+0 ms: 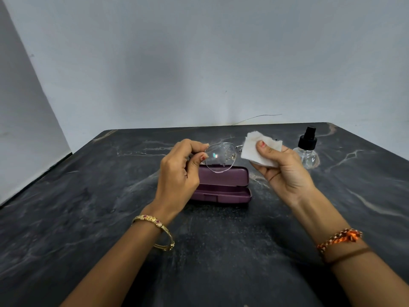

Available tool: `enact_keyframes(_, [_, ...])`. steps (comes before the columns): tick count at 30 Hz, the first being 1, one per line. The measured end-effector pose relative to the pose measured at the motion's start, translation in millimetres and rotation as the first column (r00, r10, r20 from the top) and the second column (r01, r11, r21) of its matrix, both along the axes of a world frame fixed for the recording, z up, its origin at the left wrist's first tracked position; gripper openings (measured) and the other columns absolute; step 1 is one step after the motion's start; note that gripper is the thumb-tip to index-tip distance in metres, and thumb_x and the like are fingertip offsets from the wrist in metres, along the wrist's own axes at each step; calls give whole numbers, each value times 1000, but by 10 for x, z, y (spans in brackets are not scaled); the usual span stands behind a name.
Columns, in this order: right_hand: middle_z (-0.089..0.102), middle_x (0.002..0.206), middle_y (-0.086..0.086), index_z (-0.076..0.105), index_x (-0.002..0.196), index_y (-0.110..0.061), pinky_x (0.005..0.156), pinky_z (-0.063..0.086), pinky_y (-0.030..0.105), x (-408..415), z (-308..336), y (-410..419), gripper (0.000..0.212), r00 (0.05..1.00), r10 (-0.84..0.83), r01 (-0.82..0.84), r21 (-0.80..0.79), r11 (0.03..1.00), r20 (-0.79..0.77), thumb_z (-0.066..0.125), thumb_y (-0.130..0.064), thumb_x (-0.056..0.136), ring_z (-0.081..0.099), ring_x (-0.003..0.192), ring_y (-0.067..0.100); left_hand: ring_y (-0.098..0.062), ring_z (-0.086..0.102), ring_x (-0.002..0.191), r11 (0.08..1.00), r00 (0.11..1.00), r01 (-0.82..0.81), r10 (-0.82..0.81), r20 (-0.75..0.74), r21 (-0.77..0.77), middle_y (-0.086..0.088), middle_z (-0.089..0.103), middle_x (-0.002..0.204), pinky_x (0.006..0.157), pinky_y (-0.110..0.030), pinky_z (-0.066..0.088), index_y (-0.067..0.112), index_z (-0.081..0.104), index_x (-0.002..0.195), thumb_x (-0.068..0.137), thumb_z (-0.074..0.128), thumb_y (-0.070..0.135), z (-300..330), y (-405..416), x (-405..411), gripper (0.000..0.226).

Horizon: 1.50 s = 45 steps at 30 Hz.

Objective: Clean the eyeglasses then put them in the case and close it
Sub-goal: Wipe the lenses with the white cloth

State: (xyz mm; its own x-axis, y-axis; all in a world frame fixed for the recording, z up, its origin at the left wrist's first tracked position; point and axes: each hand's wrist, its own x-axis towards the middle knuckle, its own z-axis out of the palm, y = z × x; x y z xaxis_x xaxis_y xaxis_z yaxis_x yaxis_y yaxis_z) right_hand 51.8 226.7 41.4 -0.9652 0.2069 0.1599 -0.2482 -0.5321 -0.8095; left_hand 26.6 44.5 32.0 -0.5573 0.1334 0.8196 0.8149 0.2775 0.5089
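Note:
My left hand [179, 171] pinches the thin-framed eyeglasses [220, 157] by the left rim and holds them up above the table. Droplets speckle the visible lens. The other lens is hidden behind a folded white cloth [257, 148], which my right hand [285, 171] grips between thumb and fingers just right of the glasses. Below the glasses, a purple glasses case [223, 185] lies open on the dark table, its lid tilted back; my left hand covers its left end.
A clear spray bottle [307, 149] with a black nozzle stands at the back right, close behind my right hand. The dark marbled table [88, 207] ends at a pale wall behind and on the left. A thin wire [259, 117] runs along the back edge.

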Motion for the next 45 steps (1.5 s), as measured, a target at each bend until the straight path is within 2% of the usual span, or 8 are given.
enact_keyframes(7, [73,64,-4,64,79,-13,53,57,24,15,45,32,24,996,-88,88,53,995,11,66,-26,60,69,62,9,-5,56,79,1000,1000,-18,18,-17,18,3,58,88,70,-18,49,-1,58,88,81,50,4,28,7,29,12])
enact_keyframes(16, [74,66,0,61,87,-5,55,55,20,-9,-7,47,34,1000,-29,29,4,1000,6,66,-1,54,70,68,11,-3,56,75,998,1000,9,-11,-22,-58,-5,60,87,71,-9,47,0,59,87,80,54,-1,-76,73,68,8])
enact_keyframes(20, [73,67,-2,62,85,-4,61,57,21,7,28,97,33,1000,27,-26,86,996,-5,63,2,53,70,68,9,-6,56,79,1000,1000,-9,9,-8,-17,-3,59,86,68,-12,48,-2,58,88,80,54,-4,-12,29,36,9])
enact_keyframes(24, [73,64,-1,63,80,-6,53,54,17,39,63,105,28,1000,16,-20,180,983,25,67,-3,52,70,65,8,-10,57,75,999,999,-34,34,-34,-5,-3,58,86,66,-17,48,-2,58,89,80,52,1,49,-20,20,11])
enact_keyframes(32, [74,67,4,60,87,-7,55,58,25,-12,1,35,24,997,41,-24,-257,966,59,57,8,69,71,65,14,-9,57,77,1000,1000,-4,4,3,11,0,60,85,66,-18,49,-1,60,87,81,52,4,-1,24,38,12])
enact_keyframes(37, [74,65,7,57,85,-4,59,59,29,-19,-21,-44,14,998,41,-26,-344,939,38,55,7,76,71,64,16,-8,58,78,1000,1000,19,-19,22,23,-2,61,86,68,-14,50,-2,60,87,81,52,0,-31,35,35,10])
enact_keyframes(41, [74,67,3,60,83,-6,61,58,24,-8,-21,-44,25,999,36,-32,-206,978,17,63,-5,59,71,67,12,-6,57,78,1000,1000,22,-22,7,14,-2,60,84,68,-12,49,-2,60,87,81,51,3,-41,47,42,12])
enact_keyframes(45, [73,66,-1,63,78,-8,62,57,20,3,9,2,24,998,59,-59,9,998,-1,62,1,56,70,68,9,-11,58,75,1000,1000,21,-21,-11,-19,-5,60,83,67,-14,50,-3,60,87,80,52,1,-22,24,35,10])
